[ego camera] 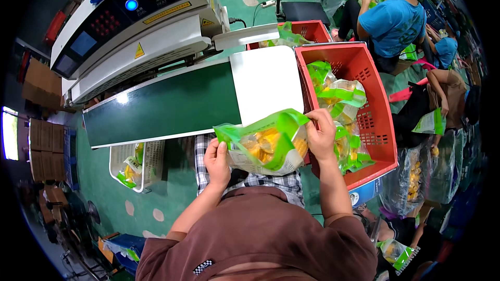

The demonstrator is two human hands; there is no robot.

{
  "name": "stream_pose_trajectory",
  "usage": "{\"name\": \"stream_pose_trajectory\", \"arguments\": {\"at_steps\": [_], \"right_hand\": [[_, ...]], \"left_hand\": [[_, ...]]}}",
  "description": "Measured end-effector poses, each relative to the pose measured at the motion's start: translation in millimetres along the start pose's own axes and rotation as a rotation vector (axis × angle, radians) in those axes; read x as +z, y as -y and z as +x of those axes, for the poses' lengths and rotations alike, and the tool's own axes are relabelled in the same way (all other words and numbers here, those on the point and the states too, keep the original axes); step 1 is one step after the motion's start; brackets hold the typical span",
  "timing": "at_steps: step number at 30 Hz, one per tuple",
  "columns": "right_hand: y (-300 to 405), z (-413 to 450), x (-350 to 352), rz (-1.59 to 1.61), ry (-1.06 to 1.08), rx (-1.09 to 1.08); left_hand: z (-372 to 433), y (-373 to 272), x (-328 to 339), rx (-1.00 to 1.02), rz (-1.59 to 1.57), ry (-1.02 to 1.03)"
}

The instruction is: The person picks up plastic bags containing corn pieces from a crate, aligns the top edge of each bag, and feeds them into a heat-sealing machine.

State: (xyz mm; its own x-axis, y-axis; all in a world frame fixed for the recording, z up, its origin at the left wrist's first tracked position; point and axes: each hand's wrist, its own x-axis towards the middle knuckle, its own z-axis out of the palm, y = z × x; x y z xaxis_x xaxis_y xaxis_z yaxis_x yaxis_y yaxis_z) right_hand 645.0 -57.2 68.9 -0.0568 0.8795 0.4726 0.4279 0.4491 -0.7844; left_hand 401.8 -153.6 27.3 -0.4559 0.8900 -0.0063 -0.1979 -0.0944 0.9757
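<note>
Between my two hands is a green-and-clear plastic pouch [269,144] with yellow pieces inside, perhaps corn. My left hand [218,162] pinches its upper left corner, and my right hand [322,134] pinches the upper right corner. The pouch is over my lap, close to the front edge of a sealing machine's conveyor belt [168,103]. A white plate [267,82] adjoins the belt's right end. Beyond the belt stands the white sealing machine [140,52] with lit red, green and blue buttons. Similar filled pouches [341,93] lie in a red plastic crate [379,113] at the right.
Below the belt's front edge, a white basket [156,164] holds filled pouches. Another red crate [320,27] stands behind the white plate. Co-workers [392,19] sit at the right, some holding pouches. Stacked cardboard boxes [47,148] stand at the far left.
</note>
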Motion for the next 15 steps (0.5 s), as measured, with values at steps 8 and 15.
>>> {"name": "stream_pose_trajectory", "arguments": {"at_steps": [8, 15], "right_hand": [[45, -32, -8, -0.047, 0.053, -0.133], [46, -35, -1, 0.281, 0.063, 0.181]], "left_hand": [[5, 1, 4, 0.041, 0.034, 0.075], [5, 0, 6, 0.012, 0.014, 0.058]]}}
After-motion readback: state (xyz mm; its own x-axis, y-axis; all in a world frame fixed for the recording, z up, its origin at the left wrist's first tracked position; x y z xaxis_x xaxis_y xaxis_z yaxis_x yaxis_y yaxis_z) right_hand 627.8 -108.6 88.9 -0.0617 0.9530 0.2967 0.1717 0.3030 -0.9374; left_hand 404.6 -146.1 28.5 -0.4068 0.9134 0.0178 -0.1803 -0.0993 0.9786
